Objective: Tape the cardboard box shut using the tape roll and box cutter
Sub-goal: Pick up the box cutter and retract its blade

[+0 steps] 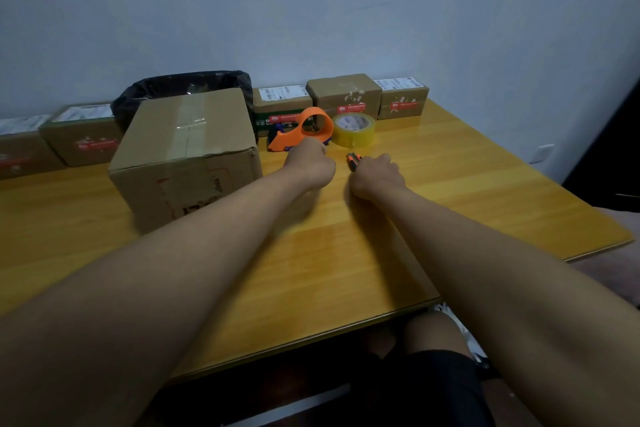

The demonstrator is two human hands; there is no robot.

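While both arms stretch forward over the wooden table (346,253), the left hand (310,163) sits curled at the handle of the orange tape dispenser (301,132); fingers are hidden behind the knuckles, looks like a closed grip on the handle, contact not fully visible. Right hand (377,175) is fisted, knuckles up, with the tip of the box cutter (354,160), orange and black, poking out on its left side; fingers wrapped around it. Cardboard box (187,156) stands on the table left of the left hand, near it, flaps down, a strip of clear tape along the top seam. Tape roll (354,130), yellowish, lies flat just right of the dispenser, beyond both hands, touched by neither hand. Black bin bag (180,88) behind the big box. Row of small labelled parcels (343,95) along the back edge by the wall (311,10), more of them at far left. Dark shorts (415,388) and a knee show below the table edge.
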